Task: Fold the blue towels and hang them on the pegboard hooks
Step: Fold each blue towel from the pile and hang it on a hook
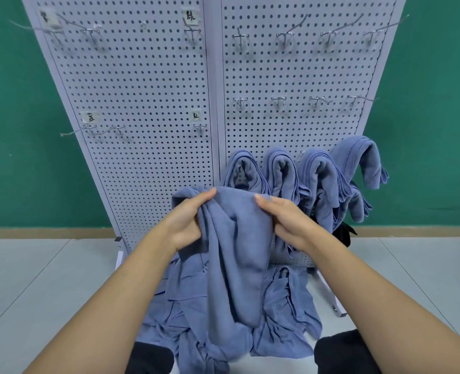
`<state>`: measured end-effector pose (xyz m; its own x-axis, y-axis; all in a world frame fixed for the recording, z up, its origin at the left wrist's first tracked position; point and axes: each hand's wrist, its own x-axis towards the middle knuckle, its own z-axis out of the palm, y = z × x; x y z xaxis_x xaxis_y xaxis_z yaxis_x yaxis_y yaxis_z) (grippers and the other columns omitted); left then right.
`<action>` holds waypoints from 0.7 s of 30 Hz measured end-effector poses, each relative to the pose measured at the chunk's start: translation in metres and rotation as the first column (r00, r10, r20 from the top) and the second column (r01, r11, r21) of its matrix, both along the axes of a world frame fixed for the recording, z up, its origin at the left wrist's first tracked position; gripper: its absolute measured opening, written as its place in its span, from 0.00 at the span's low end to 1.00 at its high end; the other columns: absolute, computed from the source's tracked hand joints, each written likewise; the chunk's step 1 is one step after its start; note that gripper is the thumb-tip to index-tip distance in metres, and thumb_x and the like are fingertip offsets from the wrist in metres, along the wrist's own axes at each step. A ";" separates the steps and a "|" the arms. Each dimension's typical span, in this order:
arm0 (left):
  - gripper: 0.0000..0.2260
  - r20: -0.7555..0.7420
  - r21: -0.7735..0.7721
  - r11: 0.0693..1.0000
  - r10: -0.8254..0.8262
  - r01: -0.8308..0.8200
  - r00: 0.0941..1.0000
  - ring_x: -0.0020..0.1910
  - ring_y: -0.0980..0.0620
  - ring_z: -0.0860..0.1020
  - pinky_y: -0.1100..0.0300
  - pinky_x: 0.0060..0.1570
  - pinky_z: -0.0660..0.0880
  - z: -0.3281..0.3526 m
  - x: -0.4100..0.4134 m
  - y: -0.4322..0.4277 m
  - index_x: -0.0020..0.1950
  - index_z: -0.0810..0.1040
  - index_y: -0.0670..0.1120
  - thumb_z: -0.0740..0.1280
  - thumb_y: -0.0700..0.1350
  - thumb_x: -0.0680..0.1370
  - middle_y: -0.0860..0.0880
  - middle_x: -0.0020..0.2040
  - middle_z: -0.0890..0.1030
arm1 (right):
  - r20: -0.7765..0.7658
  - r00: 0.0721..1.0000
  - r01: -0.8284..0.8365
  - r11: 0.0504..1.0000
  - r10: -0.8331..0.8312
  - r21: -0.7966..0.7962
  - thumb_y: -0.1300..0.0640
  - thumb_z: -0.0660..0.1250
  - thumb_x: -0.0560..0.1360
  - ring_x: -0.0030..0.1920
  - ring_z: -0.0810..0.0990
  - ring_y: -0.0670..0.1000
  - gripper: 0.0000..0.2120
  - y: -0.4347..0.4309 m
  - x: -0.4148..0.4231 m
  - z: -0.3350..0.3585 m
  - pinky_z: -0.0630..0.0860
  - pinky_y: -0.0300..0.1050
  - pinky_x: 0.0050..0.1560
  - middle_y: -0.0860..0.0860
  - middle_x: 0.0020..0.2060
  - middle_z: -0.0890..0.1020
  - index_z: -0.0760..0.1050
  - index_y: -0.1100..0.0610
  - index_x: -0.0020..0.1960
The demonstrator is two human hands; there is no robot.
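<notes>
I hold a blue towel (237, 238) up in front of the white pegboard (153, 103). My left hand (188, 220) grips its upper left edge, and my right hand (285, 220) grips its upper right edge. The cloth hangs down between my forearms, folded lengthwise. Behind it, several folded blue towels (320, 179) hang from hooks on the lowest row of the right panel. A heap of loose blue towels (285, 306) lies on the floor below my hands.
Bare metal hooks (278, 101) stick out in the upper and middle rows of both panels, some long ones (72, 132) reaching past the left edge. Paper labels (91, 116) mark the left panel. A black object (343, 233) sits at the board's right foot. Green wall behind.
</notes>
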<state>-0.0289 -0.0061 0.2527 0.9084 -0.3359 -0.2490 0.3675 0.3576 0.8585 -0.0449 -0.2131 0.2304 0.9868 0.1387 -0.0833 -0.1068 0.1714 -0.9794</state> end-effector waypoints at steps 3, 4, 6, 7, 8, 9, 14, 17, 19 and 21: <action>0.17 0.010 0.142 0.990 0.012 -0.013 1.000 0.58 0.46 0.79 0.52 0.59 0.75 -0.005 0.005 0.010 0.61 0.78 0.40 0.68 0.48 0.77 0.42 0.58 0.81 | -0.021 0.997 0.081 0.996 -0.080 0.034 0.53 0.66 0.77 0.45 0.83 0.47 0.12 -0.011 0.001 0.006 0.79 0.43 0.52 0.52 0.45 0.85 0.80 0.61 0.53; 0.15 0.020 0.176 0.984 0.011 -0.015 1.000 0.57 0.46 0.80 0.52 0.58 0.75 -0.007 0.005 0.013 0.60 0.78 0.41 0.68 0.47 0.77 0.42 0.57 0.82 | -0.020 0.993 0.115 0.992 -0.114 0.046 0.53 0.67 0.76 0.43 0.83 0.46 0.11 -0.015 0.001 0.008 0.80 0.40 0.46 0.51 0.42 0.86 0.80 0.60 0.51; 0.14 0.031 0.210 0.976 0.046 -0.051 0.998 0.55 0.45 0.80 0.52 0.56 0.76 -0.008 0.005 0.019 0.59 0.79 0.40 0.68 0.47 0.77 0.41 0.56 0.82 | -0.028 0.982 0.189 0.979 -0.188 0.072 0.54 0.68 0.76 0.38 0.83 0.44 0.08 -0.022 0.001 0.011 0.79 0.37 0.37 0.49 0.37 0.85 0.80 0.59 0.47; 0.15 0.033 0.219 0.973 0.073 -0.079 0.997 0.55 0.45 0.80 0.51 0.56 0.76 -0.008 0.006 0.023 0.60 0.78 0.39 0.68 0.46 0.77 0.41 0.55 0.82 | -0.034 0.975 0.221 0.972 -0.219 0.083 0.54 0.69 0.75 0.37 0.83 0.44 0.07 -0.027 0.001 0.012 0.78 0.37 0.37 0.49 0.37 0.85 0.80 0.59 0.46; 0.15 0.030 0.224 0.969 0.099 -0.103 0.995 0.53 0.45 0.80 0.52 0.55 0.77 -0.010 0.007 0.027 0.61 0.78 0.38 0.68 0.45 0.77 0.41 0.55 0.82 | -0.040 0.968 0.249 0.964 -0.246 0.094 0.54 0.70 0.75 0.38 0.83 0.45 0.07 -0.032 0.002 0.012 0.79 0.38 0.38 0.50 0.38 0.85 0.81 0.58 0.46; 0.15 0.025 0.229 0.966 0.117 -0.119 0.993 0.52 0.46 0.81 0.52 0.54 0.77 -0.011 0.008 0.031 0.60 0.78 0.38 0.68 0.45 0.77 0.41 0.54 0.82 | -0.050 0.962 0.273 0.956 -0.269 0.104 0.55 0.70 0.75 0.40 0.83 0.46 0.07 -0.038 0.003 0.012 0.79 0.39 0.40 0.50 0.39 0.85 0.81 0.58 0.47; 0.10 -0.012 0.267 0.961 0.072 -0.066 0.997 0.44 0.49 0.80 0.56 0.45 0.78 -0.012 0.012 0.051 0.53 0.80 0.42 0.67 0.47 0.78 0.46 0.47 0.82 | -0.091 0.958 0.281 0.956 -0.273 0.081 0.60 0.67 0.76 0.45 0.81 0.50 0.06 -0.062 0.005 0.008 0.80 0.43 0.51 0.54 0.44 0.84 0.79 0.62 0.50; 0.06 -0.051 0.312 0.947 0.098 -0.077 0.994 0.40 0.51 0.77 0.59 0.38 0.76 -0.011 0.012 0.058 0.47 0.78 0.45 0.67 0.48 0.77 0.49 0.42 0.79 | -0.052 0.967 0.251 0.968 -0.250 0.014 0.62 0.64 0.78 0.42 0.81 0.49 0.06 -0.072 -0.001 0.011 0.81 0.39 0.42 0.53 0.40 0.84 0.78 0.65 0.50; 0.06 -0.058 0.325 0.943 0.095 -0.071 0.994 0.39 0.52 0.75 0.59 0.40 0.74 -0.008 0.012 0.059 0.46 0.78 0.45 0.69 0.47 0.76 0.48 0.41 0.78 | -0.006 0.964 0.263 0.954 -0.267 -0.142 0.61 0.63 0.79 0.34 0.80 0.43 0.07 -0.075 -0.007 0.017 0.77 0.34 0.32 0.49 0.33 0.83 0.77 0.63 0.48; 0.07 -0.042 0.343 0.936 0.100 -0.079 0.994 0.38 0.52 0.75 0.60 0.40 0.73 -0.002 0.010 0.058 0.46 0.78 0.44 0.71 0.46 0.74 0.48 0.40 0.78 | 0.041 0.953 0.296 0.892 -0.300 -0.342 0.58 0.61 0.81 0.20 0.70 0.39 0.13 -0.078 -0.013 0.027 0.69 0.31 0.22 0.45 0.21 0.73 0.70 0.57 0.37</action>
<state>-0.0189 0.0517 0.2504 0.9114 -0.1399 -0.3870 0.4001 0.0820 0.9128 -0.0581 -0.2910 0.2571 0.9759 -0.2009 -0.0849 -0.1155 -0.1459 -0.9825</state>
